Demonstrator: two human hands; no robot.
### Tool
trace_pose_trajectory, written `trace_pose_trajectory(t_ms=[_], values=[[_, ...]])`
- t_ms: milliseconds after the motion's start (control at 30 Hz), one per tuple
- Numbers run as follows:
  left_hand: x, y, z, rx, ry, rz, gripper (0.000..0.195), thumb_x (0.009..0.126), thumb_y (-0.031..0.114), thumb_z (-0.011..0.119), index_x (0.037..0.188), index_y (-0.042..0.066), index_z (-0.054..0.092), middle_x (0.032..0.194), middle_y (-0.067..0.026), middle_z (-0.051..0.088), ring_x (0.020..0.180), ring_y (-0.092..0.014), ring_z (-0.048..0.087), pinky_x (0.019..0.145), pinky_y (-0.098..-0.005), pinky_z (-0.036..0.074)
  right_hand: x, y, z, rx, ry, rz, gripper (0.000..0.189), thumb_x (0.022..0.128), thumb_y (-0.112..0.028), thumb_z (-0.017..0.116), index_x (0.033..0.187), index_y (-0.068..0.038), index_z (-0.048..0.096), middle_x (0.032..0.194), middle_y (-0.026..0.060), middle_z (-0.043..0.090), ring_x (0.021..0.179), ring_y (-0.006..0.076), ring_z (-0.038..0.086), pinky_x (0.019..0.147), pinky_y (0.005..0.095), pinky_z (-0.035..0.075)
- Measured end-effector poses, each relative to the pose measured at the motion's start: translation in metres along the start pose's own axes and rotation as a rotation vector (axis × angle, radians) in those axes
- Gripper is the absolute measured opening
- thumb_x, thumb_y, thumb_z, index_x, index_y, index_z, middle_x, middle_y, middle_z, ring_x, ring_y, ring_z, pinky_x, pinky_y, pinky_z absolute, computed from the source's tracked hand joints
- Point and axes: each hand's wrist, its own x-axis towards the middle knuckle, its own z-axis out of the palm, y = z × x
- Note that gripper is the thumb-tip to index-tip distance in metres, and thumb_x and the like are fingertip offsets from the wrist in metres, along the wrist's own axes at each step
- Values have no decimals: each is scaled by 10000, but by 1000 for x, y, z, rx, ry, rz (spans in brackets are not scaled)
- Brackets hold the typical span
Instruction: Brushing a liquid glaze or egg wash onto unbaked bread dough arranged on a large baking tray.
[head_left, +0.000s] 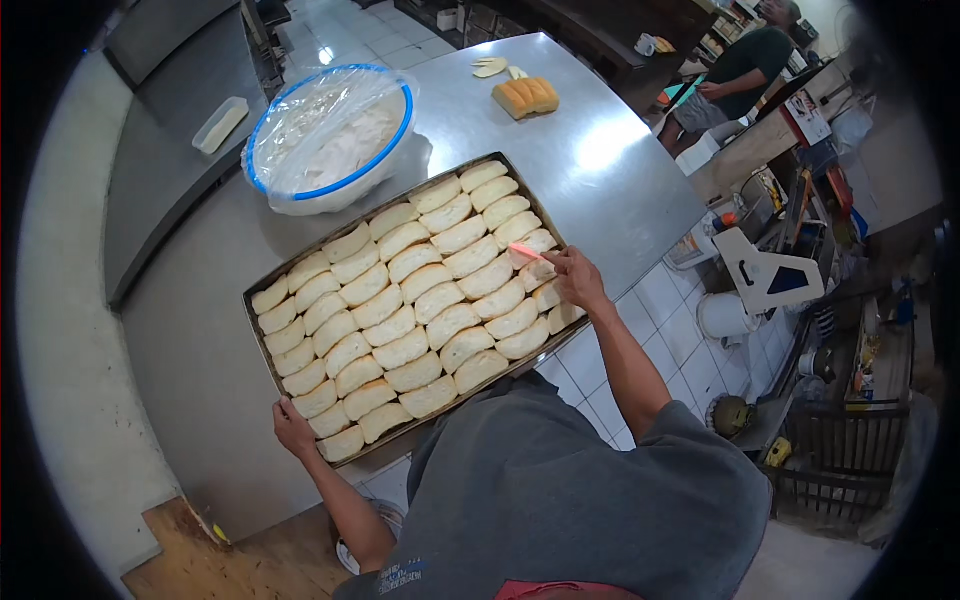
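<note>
A large metal baking tray (250, 324) lies at a slant on the steel table before me. Rows of pale bread slices (420, 281) cover its bottom, laid close side by side. My left hand (295, 427) grips the tray's near left edge. In my right hand (576, 276) is a pink spatula (526, 253), its blade over the slices near the tray's right edge. Whether the blade touches the bread I cannot tell.
Behind the tray stands a bowl with a blue rim (409, 124), covered by clear plastic. A small bread loaf (526, 97) sits on the steel table (600, 202). A plastic container (220, 126) lies on the left counter. Another person (739, 75) is at the far right, beyond a white bucket (726, 315).
</note>
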Motion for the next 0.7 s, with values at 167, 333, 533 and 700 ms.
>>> trace_pose_trajectory(t_ms=[167,333,533,700], values=[[-2,6,-2,-28,-21,-3,459,1099,441,453,1089,36,667,961,-148,738,824,-374,647,778,-457,492,3,-1,-11,-195,-137,-66,493,870,18,564,1243,-196,805,966,14,607,797,202,593,726,324,474],[-2,3,-1,-23,3,8,497,1107,468,441,1070,25,664,930,-155,729,797,-362,637,759,-457,486,14,-13,-24,-146,-146,35,486,874,8,577,1247,-205,805,987,23,616,808,217,593,739,335,476],[0,2,-2,-8,-9,-2,493,1107,468,442,1081,32,670,942,-150,735,805,-364,642,767,-453,490,10,-3,-27,-166,-195,-29,450,909,-70,588,1256,-258,803,994,21,621,831,227,613,751,360,489],[-2,5,0,-6,-11,-35,492,1106,471,443,1087,37,675,953,-143,742,815,-361,650,774,-448,496,1,-2,-46,-152,-232,4,438,912,-55,586,1249,-232,803,997,42,620,831,246,606,760,364,493]])
